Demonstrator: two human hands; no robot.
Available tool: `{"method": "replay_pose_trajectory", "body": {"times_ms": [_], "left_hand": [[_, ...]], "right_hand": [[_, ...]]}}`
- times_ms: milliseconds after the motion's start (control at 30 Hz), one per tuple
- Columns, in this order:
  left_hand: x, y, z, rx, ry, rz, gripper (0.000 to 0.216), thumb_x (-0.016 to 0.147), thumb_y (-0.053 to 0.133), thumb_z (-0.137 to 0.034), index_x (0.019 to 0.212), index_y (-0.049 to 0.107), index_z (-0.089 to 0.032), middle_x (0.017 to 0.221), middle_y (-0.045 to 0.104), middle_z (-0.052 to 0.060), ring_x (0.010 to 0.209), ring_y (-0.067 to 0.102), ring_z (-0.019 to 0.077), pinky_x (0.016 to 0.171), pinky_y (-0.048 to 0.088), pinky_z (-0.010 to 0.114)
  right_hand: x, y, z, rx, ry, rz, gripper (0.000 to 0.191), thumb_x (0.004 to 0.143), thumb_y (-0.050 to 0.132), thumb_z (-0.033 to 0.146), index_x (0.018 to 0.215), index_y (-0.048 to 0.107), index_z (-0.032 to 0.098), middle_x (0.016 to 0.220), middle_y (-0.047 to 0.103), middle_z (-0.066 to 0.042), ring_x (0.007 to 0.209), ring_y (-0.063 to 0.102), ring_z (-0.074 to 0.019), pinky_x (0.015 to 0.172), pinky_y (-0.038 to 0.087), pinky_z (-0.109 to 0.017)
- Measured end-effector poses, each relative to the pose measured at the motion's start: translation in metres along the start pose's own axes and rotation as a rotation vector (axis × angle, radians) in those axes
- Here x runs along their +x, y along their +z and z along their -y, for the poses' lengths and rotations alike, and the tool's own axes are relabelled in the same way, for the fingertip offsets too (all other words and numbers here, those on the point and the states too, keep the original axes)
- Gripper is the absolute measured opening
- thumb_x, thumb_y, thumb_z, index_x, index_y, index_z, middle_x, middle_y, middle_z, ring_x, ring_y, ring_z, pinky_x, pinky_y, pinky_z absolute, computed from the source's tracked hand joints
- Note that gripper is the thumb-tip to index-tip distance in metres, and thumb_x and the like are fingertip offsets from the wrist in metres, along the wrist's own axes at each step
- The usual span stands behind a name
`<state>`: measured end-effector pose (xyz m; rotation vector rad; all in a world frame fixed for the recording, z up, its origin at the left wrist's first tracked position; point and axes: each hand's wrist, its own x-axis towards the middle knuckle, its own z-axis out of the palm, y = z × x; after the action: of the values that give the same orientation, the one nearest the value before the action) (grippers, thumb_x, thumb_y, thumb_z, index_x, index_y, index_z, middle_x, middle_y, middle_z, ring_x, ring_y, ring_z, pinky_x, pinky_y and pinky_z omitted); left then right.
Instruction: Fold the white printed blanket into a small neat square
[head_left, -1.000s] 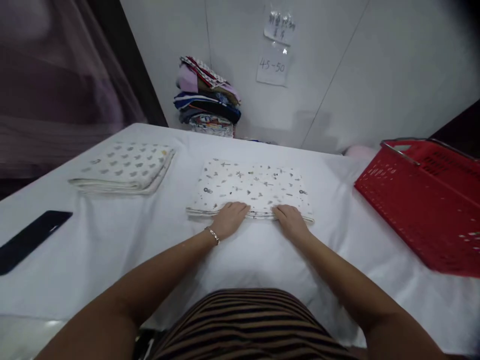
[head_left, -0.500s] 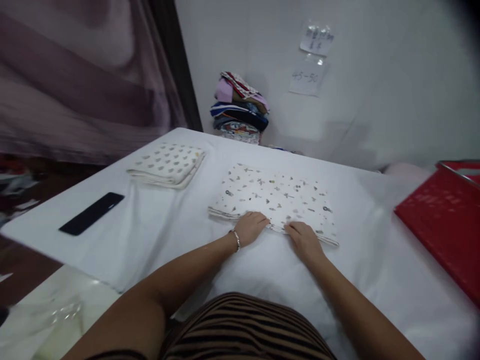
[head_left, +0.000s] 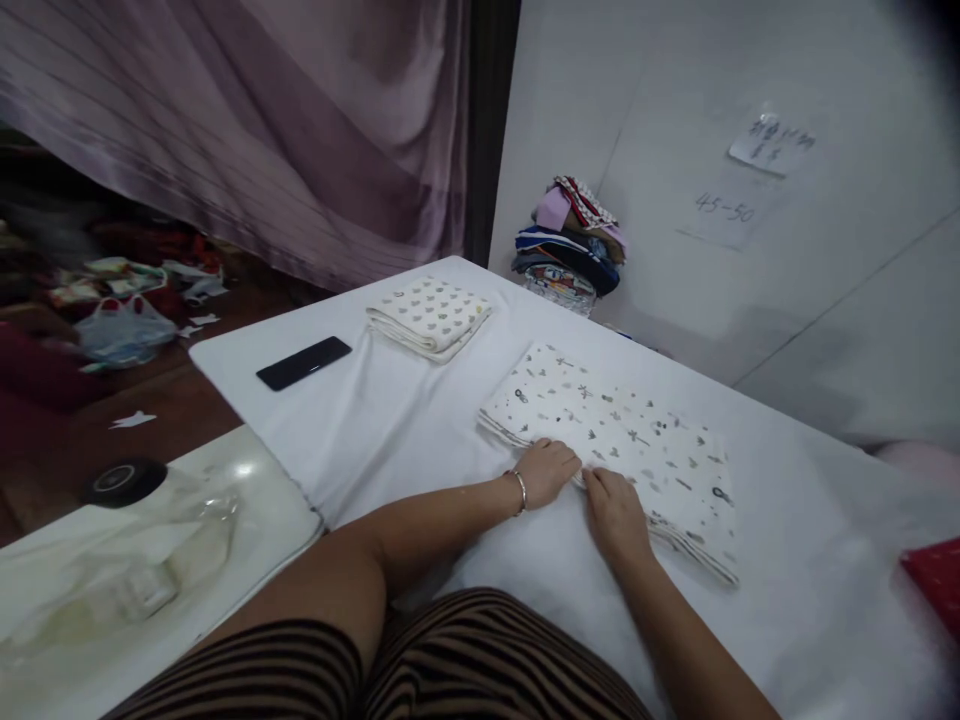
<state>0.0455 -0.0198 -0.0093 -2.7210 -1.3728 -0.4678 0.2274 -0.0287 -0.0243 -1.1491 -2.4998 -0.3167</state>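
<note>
A folded white cloth [head_left: 622, 425] with small grey printed figures lies flat on the white-covered table [head_left: 420, 440]. Along its near edge, my left hand [head_left: 547, 470], with a bracelet at the wrist, curls its fingers over the fold. Close beside it, my right hand [head_left: 616, 510] grips the same edge, thumb toward the left hand. Its fingertips are partly hidden by the hand itself. Farther left on the table rests a second folded cream cloth [head_left: 431, 312] with a leaf-like print, apart from both hands.
A black phone [head_left: 304, 362] lies near the table's left corner. A pile of folded clothes [head_left: 570, 245] stands behind the table by the wall. At the right edge is something red [head_left: 936, 580]. A lower white surface [head_left: 262, 480] at left holds clear plastic and a round black object [head_left: 126, 482].
The view has turned left, so everything appears shifted right and tilted. Both hands remain on the cloth's near edge, now slightly closer together.
</note>
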Motion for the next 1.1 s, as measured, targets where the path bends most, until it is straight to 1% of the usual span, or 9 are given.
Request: {"method": "replay_pose_trajectory", "body": {"times_ms": [167, 300, 467, 633, 733, 833, 900, 1000, 1100], "left_hand": [[-0.004, -0.001, 0.020, 0.033, -0.071, -0.005, 0.018, 0.080, 0.047, -0.010, 0.095, 0.056, -0.015, 0.097, 0.059, 0.006, 0.095, 0.048, 0.0201, 0.080, 0.032, 0.035], [-0.015, -0.010, 0.052, 0.076, -0.138, -0.051, 0.016, 0.081, 0.044, -0.008, 0.089, 0.057, -0.015, 0.093, 0.059, 0.007, 0.094, 0.048, 0.0195, 0.084, 0.032, 0.036], [-0.042, -0.026, 0.093, 0.090, -0.239, -0.138, 0.022, 0.080, 0.043, -0.004, 0.087, 0.059, -0.018, 0.091, 0.061, 0.006, 0.096, 0.048, 0.0191, 0.089, 0.031, 0.038], [-0.054, -0.031, 0.109, -0.002, -0.287, -0.191, 0.029, 0.074, 0.047, -0.004, 0.093, 0.060, -0.021, 0.101, 0.062, 0.006, 0.105, 0.047, 0.0202, 0.091, 0.032, 0.040], [-0.054, -0.030, 0.110, -0.073, -0.342, -0.232, 0.031, 0.071, 0.051, -0.005, 0.095, 0.061, -0.021, 0.108, 0.060, 0.006, 0.109, 0.046, 0.0225, 0.088, 0.035, 0.041], [-0.055, -0.028, 0.111, -0.151, -0.390, -0.274, 0.034, 0.070, 0.052, -0.009, 0.102, 0.059, -0.020, 0.116, 0.056, 0.008, 0.113, 0.045, 0.0237, 0.087, 0.039, 0.039], [-0.056, -0.027, 0.112, -0.207, -0.453, -0.312, 0.040, 0.072, 0.054, -0.013, 0.112, 0.054, -0.019, 0.122, 0.053, 0.009, 0.115, 0.044, 0.0240, 0.089, 0.041, 0.038], [-0.057, -0.028, 0.115, -0.296, -0.632, -0.348, 0.054, 0.074, 0.057, -0.024, 0.124, 0.043, -0.015, 0.126, 0.049, 0.013, 0.111, 0.049, 0.0249, 0.086, 0.044, 0.036], [-0.057, -0.031, 0.118, -0.397, -0.822, -0.318, 0.058, 0.075, 0.059, -0.037, 0.124, 0.040, -0.013, 0.116, 0.055, 0.015, 0.101, 0.057, 0.0252, 0.077, 0.046, 0.034]], "right_hand": [[-0.004, 0.006, -0.005, 0.048, -0.001, -0.017, 0.031, 0.086, 0.040, 0.014, 0.111, 0.058, 0.014, 0.100, 0.058, -0.012, 0.091, 0.049, -0.0230, 0.075, 0.042, -0.035], [-0.004, 0.006, -0.006, 0.061, 0.013, -0.024, 0.031, 0.085, 0.041, 0.014, 0.110, 0.059, 0.013, 0.100, 0.058, -0.013, 0.092, 0.050, -0.0239, 0.074, 0.043, -0.036], [-0.002, 0.002, -0.003, 0.059, 0.032, 0.001, 0.032, 0.084, 0.041, 0.015, 0.110, 0.058, 0.017, 0.102, 0.058, -0.013, 0.095, 0.051, -0.0252, 0.074, 0.045, -0.038], [0.009, -0.006, 0.008, -0.002, 0.030, 0.059, 0.036, 0.079, 0.043, 0.010, 0.112, 0.057, 0.015, 0.103, 0.058, -0.014, 0.094, 0.051, -0.0258, 0.076, 0.044, -0.039], [0.030, -0.007, 0.026, 0.035, -0.003, 0.103, 0.042, 0.078, 0.046, 0.012, 0.120, 0.052, 0.012, 0.111, 0.056, -0.015, 0.100, 0.050, -0.0266, 0.080, 0.044, -0.040], [0.065, -0.002, 0.051, 0.128, -0.032, 0.130, 0.044, 0.080, 0.047, 0.017, 0.123, 0.049, 0.012, 0.117, 0.055, -0.016, 0.105, 0.049, -0.0266, 0.084, 0.043, -0.040], [0.092, 0.004, 0.067, 0.224, -0.014, 0.117, 0.043, 0.081, 0.048, 0.020, 0.124, 0.048, 0.013, 0.117, 0.056, -0.015, 0.106, 0.049, -0.0255, 0.087, 0.042, -0.039], [0.125, 0.013, 0.084, 0.393, 0.079, 0.128, 0.039, 0.082, 0.050, 0.028, 0.119, 0.052, 0.015, 0.109, 0.059, -0.011, 0.101, 0.052, -0.0228, 0.087, 0.043, -0.036], [0.143, 0.018, 0.090, 0.544, 0.236, 0.111, 0.033, 0.084, 0.048, 0.037, 0.110, 0.059, 0.019, 0.097, 0.063, -0.007, 0.087, 0.056, -0.0201, 0.077, 0.045, -0.033]]}}
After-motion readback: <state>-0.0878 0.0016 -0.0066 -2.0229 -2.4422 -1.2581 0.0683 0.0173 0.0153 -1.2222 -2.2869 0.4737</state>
